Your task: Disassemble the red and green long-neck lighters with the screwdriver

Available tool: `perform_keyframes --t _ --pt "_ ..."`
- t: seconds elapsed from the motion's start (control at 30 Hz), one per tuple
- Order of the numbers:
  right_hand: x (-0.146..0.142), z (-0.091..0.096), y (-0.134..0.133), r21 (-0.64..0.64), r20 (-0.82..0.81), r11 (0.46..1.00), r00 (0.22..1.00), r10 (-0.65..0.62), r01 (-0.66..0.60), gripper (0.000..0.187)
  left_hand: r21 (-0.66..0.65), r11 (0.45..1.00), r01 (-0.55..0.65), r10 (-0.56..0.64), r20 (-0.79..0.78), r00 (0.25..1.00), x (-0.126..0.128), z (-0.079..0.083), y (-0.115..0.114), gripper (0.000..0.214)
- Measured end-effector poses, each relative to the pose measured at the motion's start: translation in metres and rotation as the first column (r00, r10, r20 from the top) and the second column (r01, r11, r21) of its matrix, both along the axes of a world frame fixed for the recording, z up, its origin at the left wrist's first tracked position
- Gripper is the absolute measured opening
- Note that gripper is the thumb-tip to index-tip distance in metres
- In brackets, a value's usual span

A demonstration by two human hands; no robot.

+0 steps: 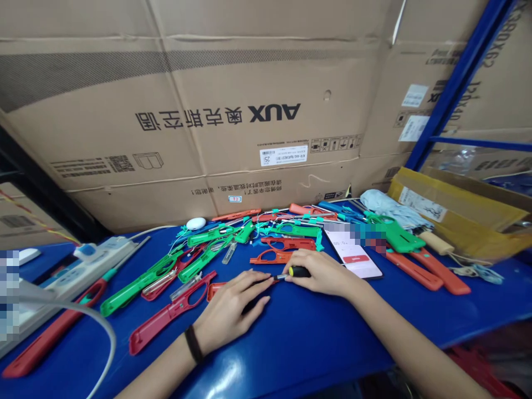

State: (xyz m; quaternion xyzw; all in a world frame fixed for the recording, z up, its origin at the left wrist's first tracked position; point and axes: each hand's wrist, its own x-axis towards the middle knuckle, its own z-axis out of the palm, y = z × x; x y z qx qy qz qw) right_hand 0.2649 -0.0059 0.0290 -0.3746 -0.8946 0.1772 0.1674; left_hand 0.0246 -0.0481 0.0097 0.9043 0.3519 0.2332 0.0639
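Screwdriver [300,271] with a stubby black-and-yellow handle sits in the person's right hand [319,272], fingers curled closed around it, low over a blue table [266,357]. Its metal shaft points left, to the fingertips of the left hand [230,305]. That hand lies palm down, fingers slightly spread and the thumb apart, over an orange piece [215,290] mostly hidden beneath it; whether the fingers grip the piece cannot be told. A dark band [193,343] circles the left wrist.

Just left of this hand is a hollow red casing [158,324] with a looped grip. Just beyond the hands lie orange casings [286,243], with green casings [143,284] farther left and a tangle of thin parts behind.

Near the right hand, a phone [361,266] lies flat, its screen lit. Right of it are long red pieces [440,271], a green piece [401,235] and a wooden handle [436,243]. A pale blue cloth [388,208] rests beside a yellow-taped carton [457,221].

At far left stands a white power strip [77,271]. Behind everything rises a large cardboard box [216,72], its AUX lettering upside down.
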Motion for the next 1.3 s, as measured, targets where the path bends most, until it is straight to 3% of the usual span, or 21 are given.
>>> perform_keyframes --t 0.23,0.6,0.83,1.0,1.3 --pt "-0.004 0.0 -0.001 0.042 0.008 0.999 1.0 -0.005 0.005 0.012 -0.005 1.0 -0.02 0.02 0.034 0.999 -0.001 -0.003 -0.002 0.033" --pt "-0.008 -0.002 -0.004 0.089 0.053 0.994 0.997 0.054 -0.058 0.011 -0.04 0.999 0.005 -0.007 -0.048 0.999 -0.002 -0.001 -0.003 0.035" --pt "-0.009 -0.003 -0.002 0.083 0.044 0.995 0.998 0.044 -0.047 0.011 0.003 1.0 -0.016 0.016 -0.107 0.994 -0.007 0.0 -0.002 0.039" --pt "-0.008 -0.003 -0.002 0.089 0.026 0.996 0.999 0.025 -0.027 0.011 0.029 0.989 -0.145 0.145 -0.024 0.989 -0.015 -0.004 0.007 0.035" --pt "-0.01 -0.005 -0.001 0.116 0.007 0.993 0.999 0.034 -0.034 0.01 -0.047 0.994 -0.095 0.098 0.08 0.992 -0.015 -0.006 0.009 0.023"
